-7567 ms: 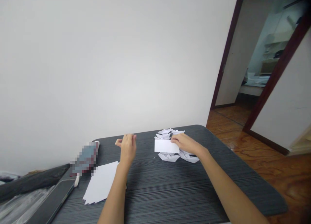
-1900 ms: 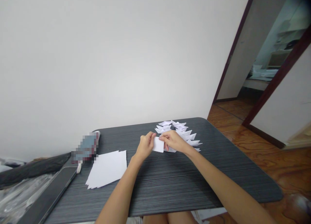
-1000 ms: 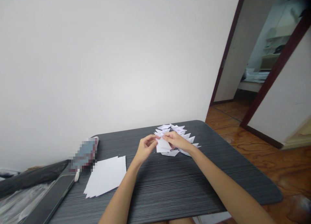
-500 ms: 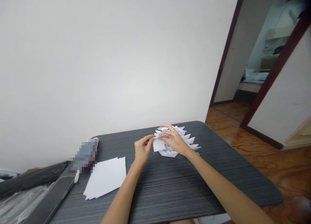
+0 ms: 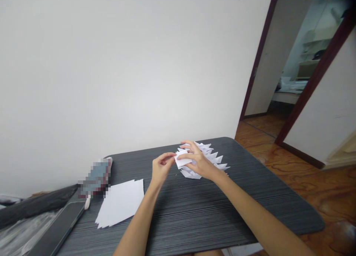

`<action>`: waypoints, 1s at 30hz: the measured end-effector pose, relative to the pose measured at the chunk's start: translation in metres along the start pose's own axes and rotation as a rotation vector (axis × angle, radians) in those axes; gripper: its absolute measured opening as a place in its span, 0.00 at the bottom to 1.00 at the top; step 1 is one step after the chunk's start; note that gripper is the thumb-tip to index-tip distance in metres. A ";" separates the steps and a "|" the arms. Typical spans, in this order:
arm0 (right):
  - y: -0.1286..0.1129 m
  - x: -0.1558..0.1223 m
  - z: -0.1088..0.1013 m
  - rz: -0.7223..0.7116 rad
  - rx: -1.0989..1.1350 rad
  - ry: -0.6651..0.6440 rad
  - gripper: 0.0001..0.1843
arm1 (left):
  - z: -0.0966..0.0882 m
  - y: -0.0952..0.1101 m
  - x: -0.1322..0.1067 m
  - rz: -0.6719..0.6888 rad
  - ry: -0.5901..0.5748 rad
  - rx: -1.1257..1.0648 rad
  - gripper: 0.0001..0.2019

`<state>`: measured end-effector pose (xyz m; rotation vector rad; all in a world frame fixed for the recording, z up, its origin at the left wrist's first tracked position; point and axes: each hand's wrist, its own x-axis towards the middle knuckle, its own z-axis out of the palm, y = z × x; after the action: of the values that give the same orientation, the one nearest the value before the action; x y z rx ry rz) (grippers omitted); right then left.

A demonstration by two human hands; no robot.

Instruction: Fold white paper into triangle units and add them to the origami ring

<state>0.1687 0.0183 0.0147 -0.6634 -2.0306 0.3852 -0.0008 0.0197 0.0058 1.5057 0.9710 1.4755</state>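
Observation:
A small folded piece of white paper (image 5: pixel 182 162) is held up between my two hands over the dark table. My left hand (image 5: pixel 161 166) pinches its left edge with thumb and fingertips. From the right, my right hand (image 5: pixel 200 161) grips the same piece, its thumb underneath and largely hidden, its fingers across the front. Just behind and beneath that hand lie several folded white paper shapes with pointed tips (image 5: pixel 218 159), set in rows; the hand covers part of them.
A fanned stack of white paper sheets (image 5: pixel 122 203) lies on the dark wood-grain table (image 5: pixel 194 219) left of my left forearm. Behind it is a blurred-out bluish object (image 5: pixel 97 176). A white wall (image 5: pixel 155 70) rises at the table's back edge; a doorway (image 5: pixel 289 70) opens at right.
The small paper's lower flap, which hung down before, is now folded up, so the piece looks shorter. My left hand has shifted slightly left.

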 end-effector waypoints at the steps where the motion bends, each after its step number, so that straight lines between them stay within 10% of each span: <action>1: 0.001 0.000 0.001 -0.010 -0.002 0.014 0.10 | -0.001 0.001 0.000 -0.004 -0.023 0.004 0.08; 9: 0.004 0.001 -0.003 0.056 0.107 0.058 0.06 | -0.006 0.005 0.002 -0.007 -0.129 0.091 0.08; 19: 0.015 0.006 0.014 0.583 0.700 0.275 0.10 | 0.003 0.001 -0.002 0.055 0.003 0.130 0.07; 30: 0.007 0.007 0.017 0.571 0.765 0.354 0.11 | 0.006 -0.004 -0.005 0.054 0.020 0.048 0.09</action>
<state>0.1529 0.0284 0.0073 -0.7361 -1.1849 1.2076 0.0055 0.0161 0.0001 1.5652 0.9904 1.5177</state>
